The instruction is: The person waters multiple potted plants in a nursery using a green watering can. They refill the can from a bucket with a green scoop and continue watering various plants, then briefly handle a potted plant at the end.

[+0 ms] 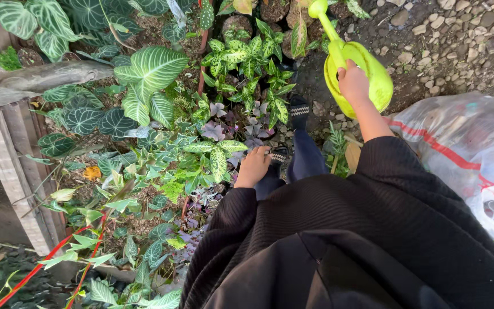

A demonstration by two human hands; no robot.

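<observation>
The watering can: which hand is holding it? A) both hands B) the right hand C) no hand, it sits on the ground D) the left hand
B: the right hand grips the lime-green watering can over the potted plants, while the left hand rests low by the leaves.

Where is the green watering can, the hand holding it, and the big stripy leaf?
watering can [375, 77]: head view, on its round green body.
right hand [353, 83]: head view, on the back of the hand gripping the can.
stripy leaf [155, 66]: head view, on the middle of the big white-veined leaf.
</observation>
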